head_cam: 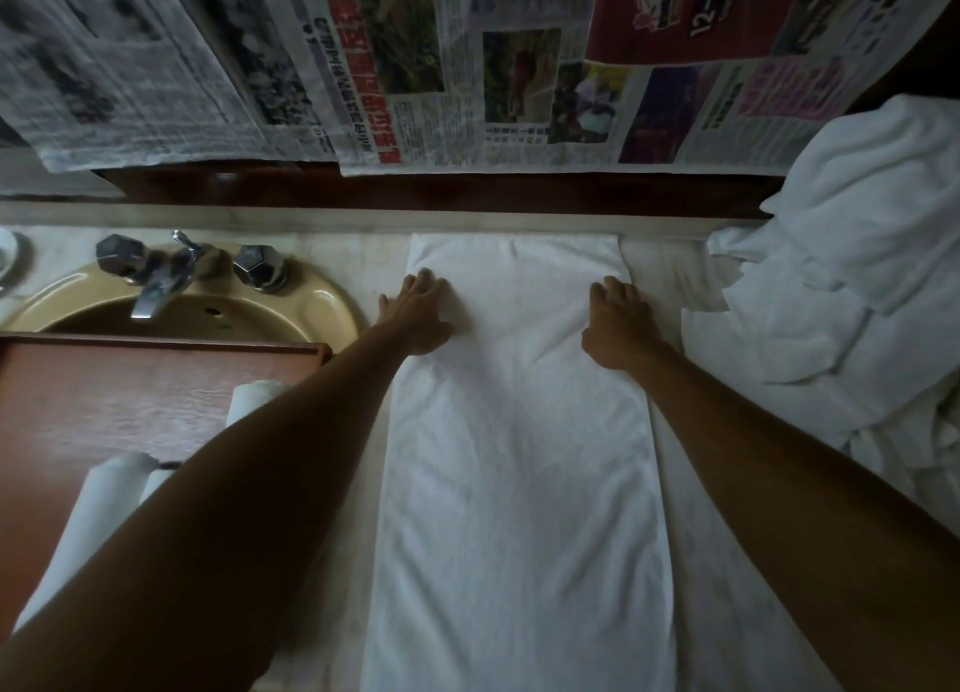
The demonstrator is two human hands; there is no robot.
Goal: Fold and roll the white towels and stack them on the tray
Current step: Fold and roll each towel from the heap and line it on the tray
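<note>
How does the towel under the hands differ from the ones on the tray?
The folded towel lies flat as a long strip on the counter, with the left hand and right hand resting on it; the rolled towels are tight cylinders on the wooden tray, untouched. The strip is still unrolled; those are finished. Both are white.

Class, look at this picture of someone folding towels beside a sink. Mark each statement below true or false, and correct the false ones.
1. Both hands rest on the folded towel. True: the left hand and right hand lie flat near its far end.
2. The tray holds no towels yet. False: rolled towels already lie on it.
3. A pile of unfolded towels sits to the right. True.
4. Water runs from the faucet. False: no water is visible.
5. Newspapers hang above the counter. True.
</note>
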